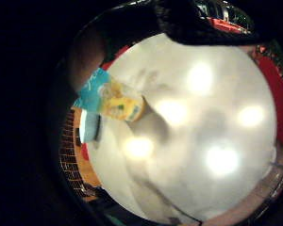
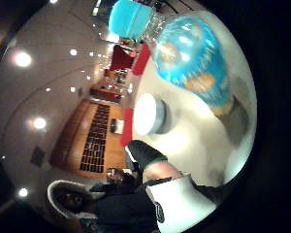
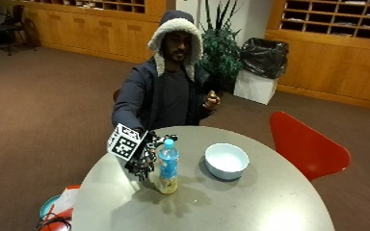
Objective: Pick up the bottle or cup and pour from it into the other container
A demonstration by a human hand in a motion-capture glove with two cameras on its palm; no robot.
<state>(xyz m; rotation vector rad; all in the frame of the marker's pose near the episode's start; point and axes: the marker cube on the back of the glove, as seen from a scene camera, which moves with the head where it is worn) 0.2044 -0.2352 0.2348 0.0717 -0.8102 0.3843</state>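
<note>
A clear bottle (image 3: pixel 167 167) with a blue cap and a blue-and-yellow label stands upright on the round grey table (image 3: pixel 249 207). A pale bowl (image 3: pixel 227 160) sits just to its right in the outside view. My gloved right hand (image 3: pixel 142 162) is low over the table, right beside the bottle on the side away from the bowl, fingers relaxed and not wrapped round it. The thumb side palm view shows the bottle (image 2: pixel 194 63) large and close, with the bowl (image 2: pixel 148 114) beyond. In the little finger side view the bottle (image 1: pixel 115 101) stands in front of the bowl (image 1: pixel 89 126). The bare hand is raised at the chest.
A red chair (image 3: pixel 307 144) stands at the table's right side. Another seat with a teal plate and cables (image 3: pixel 57 209) is at the lower left. The table's near half (image 3: pixel 223 211) is bare grey surface.
</note>
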